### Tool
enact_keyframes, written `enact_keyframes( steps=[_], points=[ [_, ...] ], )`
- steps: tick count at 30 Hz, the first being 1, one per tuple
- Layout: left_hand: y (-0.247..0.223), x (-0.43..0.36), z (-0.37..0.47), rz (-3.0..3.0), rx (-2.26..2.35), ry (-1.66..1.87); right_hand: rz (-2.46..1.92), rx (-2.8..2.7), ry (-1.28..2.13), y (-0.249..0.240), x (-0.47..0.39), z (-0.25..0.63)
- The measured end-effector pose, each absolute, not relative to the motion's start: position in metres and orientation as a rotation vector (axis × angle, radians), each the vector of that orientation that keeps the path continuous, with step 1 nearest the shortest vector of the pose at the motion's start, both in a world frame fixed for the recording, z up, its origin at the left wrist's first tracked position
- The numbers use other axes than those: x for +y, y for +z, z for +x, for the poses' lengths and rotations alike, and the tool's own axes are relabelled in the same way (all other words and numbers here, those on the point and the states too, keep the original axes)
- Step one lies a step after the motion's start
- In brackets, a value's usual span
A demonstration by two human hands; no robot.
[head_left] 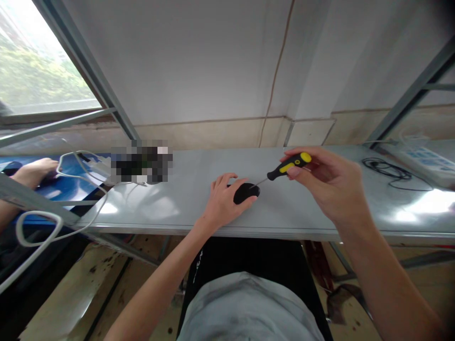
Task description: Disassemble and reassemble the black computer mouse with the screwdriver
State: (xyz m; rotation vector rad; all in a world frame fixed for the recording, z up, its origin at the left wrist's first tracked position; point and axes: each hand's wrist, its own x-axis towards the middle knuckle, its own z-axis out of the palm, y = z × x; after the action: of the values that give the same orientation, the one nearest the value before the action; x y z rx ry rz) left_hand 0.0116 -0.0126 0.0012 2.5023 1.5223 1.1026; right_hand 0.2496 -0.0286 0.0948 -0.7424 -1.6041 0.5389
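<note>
A black, rounded object that looks like a computer mouse [246, 192] lies on the grey table [192, 189]. My left hand [224, 201] grips it from the left, with the fingers behind it and the thumb along its near side. In my right hand [320, 177] is a black and yellow screwdriver [287, 166], held by the handle between thumb and fingers. Its thin metal shaft slants down to the left, and the tip is at the top of the black object. Whether the tip sits in a screw is too small to tell.
A coiled black cable [386, 169] and a pale device [426, 161] are at the right. Back left, a pixelated patch hides some items beside white cables [80, 175]. Another person's hand [37, 171] is over a blue surface at far left. Metal frame posts flank the table.
</note>
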Motion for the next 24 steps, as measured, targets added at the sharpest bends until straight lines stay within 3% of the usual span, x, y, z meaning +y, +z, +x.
enact_keyframes(
  steps=[24],
  points=[
    [-0.0019,-0.0075,0.009,2.522,1.389,1.118,-0.861,-1.814,0.404,0.0921,-0.0326,0.2462]
  ],
)
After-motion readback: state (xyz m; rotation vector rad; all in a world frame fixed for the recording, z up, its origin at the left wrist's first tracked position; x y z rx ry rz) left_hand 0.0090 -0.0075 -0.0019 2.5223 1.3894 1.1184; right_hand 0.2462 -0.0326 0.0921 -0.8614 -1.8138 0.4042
